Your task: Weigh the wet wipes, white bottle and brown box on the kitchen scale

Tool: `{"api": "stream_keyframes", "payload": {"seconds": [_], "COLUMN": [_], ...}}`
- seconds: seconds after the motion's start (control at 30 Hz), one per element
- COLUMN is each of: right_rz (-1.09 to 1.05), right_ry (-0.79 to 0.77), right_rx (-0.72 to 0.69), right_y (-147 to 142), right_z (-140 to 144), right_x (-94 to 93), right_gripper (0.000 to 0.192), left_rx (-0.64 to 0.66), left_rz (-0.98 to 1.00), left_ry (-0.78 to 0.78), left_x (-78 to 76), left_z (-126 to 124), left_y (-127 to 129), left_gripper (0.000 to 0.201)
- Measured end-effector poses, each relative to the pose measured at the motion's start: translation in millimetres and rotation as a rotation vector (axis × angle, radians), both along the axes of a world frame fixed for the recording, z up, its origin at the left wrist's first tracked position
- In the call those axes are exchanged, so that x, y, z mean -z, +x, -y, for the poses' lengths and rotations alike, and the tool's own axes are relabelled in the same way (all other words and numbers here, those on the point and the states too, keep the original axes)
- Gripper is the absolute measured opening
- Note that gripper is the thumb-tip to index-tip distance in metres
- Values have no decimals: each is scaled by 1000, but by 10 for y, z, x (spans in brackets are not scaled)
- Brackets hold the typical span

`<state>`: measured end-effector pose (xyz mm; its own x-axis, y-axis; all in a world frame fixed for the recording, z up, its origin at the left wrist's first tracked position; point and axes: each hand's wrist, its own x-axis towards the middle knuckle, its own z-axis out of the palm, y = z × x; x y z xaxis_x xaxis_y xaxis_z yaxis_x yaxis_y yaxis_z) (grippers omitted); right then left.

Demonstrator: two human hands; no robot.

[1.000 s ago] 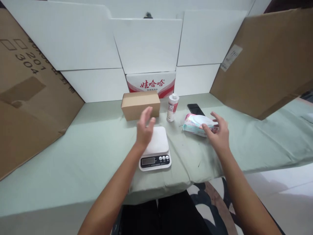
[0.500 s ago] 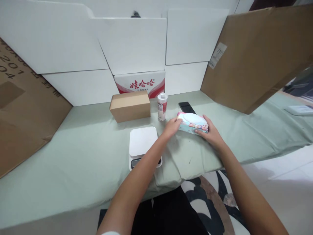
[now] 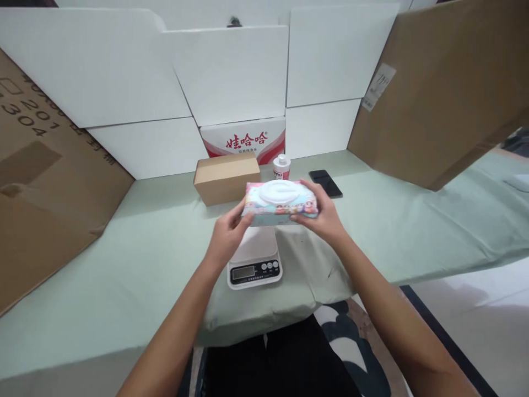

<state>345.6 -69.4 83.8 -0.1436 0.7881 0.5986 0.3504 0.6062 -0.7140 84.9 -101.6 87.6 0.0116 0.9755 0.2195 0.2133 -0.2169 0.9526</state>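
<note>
Between both hands I hold a pack of wet wipes [image 3: 281, 199], pastel blue and pink with a white oval lid on top. My left hand [image 3: 228, 229] grips its left end, thumb on the front side. The right end is in my right hand [image 3: 322, 215], thumb along the lower front edge. The pack is raised above the table, over the back part of a white kitchen scale [image 3: 256, 259], and hides some of its plate. Directly behind the pack stands a white and red bottle [image 3: 281, 167], its lower part hidden.
A brown cardboard box [image 3: 227, 179] sits behind the scale to the left. Right of the bottle lies a black phone [image 3: 325, 183]. White panels [image 3: 231, 71] and large cardboard sheets [image 3: 438, 94] border the green-covered table [image 3: 136, 275].
The pack of wipes has been lifted and carried left, from near the phone to above the scale. Both hands moved with it, and the scale's display is now uncovered.
</note>
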Motion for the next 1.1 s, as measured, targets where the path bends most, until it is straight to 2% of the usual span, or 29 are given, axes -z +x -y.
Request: {"api": "stream_keyframes", "payload": {"seconds": [0.1,0.17,0.3,0.4,0.7,0.8,0.87,0.93,1.03,1.1], "right_rz": [7,11,11,34,88,78,-29,-216,-457,-534], "right_ry": [97,136,159,149,81,37,-27,-64,-79,-114], "right_rx": [-111,-127,-98,-104,-104,-113,-79,8,141,148], "right_y": [-372,-521,-617,-613,-648,-606,-541,-464,-382,-375], "right_z": [-53,-49,9,34,63,61,34,-9,-70,-92], "right_x": [66,197,461,526,532,538,530,512,486,482], "right_gripper": [84,84,84,84,78,83,85,79,58,45], "left_rx": [-146,-172,-146,-154,-165,-166,-204,-270,-323,-312], "left_rz": [-56,-73,-80,-80,-67,-25,58,156,221,211], "left_ry": [11,-2,-34,-43,-77,-63,-13,59,124,141], "left_x": [188,323,515,581,636,623,563,467,354,370], "left_z": [153,245,388,426,412,417,382,290,52,-119], "left_y": [-349,-487,-585,-594,-573,-607,-675,-770,-903,-951], "left_gripper": [70,73,78,78,74,72,69,66,64,66]}}
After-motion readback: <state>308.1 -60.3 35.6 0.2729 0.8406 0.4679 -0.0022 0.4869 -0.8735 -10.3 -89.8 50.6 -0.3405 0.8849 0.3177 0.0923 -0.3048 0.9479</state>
